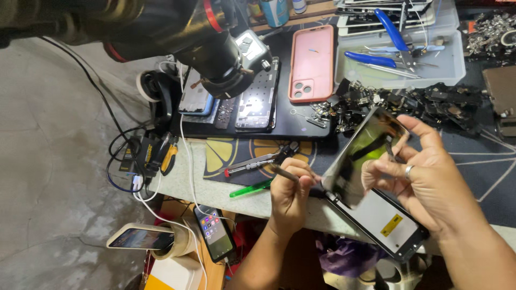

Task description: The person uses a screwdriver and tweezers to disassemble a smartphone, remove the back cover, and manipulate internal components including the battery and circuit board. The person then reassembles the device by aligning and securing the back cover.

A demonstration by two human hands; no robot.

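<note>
The left hand [289, 196] is curled tight around a thin metal pry tool [284, 173], its tip set at the lower corner of a glossy black phone screen panel [363, 156] that stands lifted and tilted, mirror-smooth and reflecting yellow-green light. The right hand [424, 177], a ring on one finger, pinches the panel's right edge with spread fingers, raising it off the phone body [389, 225], a flat black-framed slab with a pale inner face and a small yellow sticker that lies at the front edge of the worktop [183, 180]. Just left of the left hand lie a green pen-like tool [250, 188] and a red-tipped screwdriver [247, 166] on a dark mat printed with lemon slices [220, 156]. Further back, a salmon-pink soft phone case [312, 62] lies face down beside a bare metal phone frame [258, 102], under the black barrel of a microscope [215, 48]. A clear, shallow plastic tray [451, 67] holds blue-handled pliers [392, 32] and slim tweezers; in front of it sprawls a heap of small black phone parts [430, 99]. Below the worktop edge, a lit smartphone [215, 232] lies on a charging cable, and another phone [140, 237] rests on a roll of tape.
</note>
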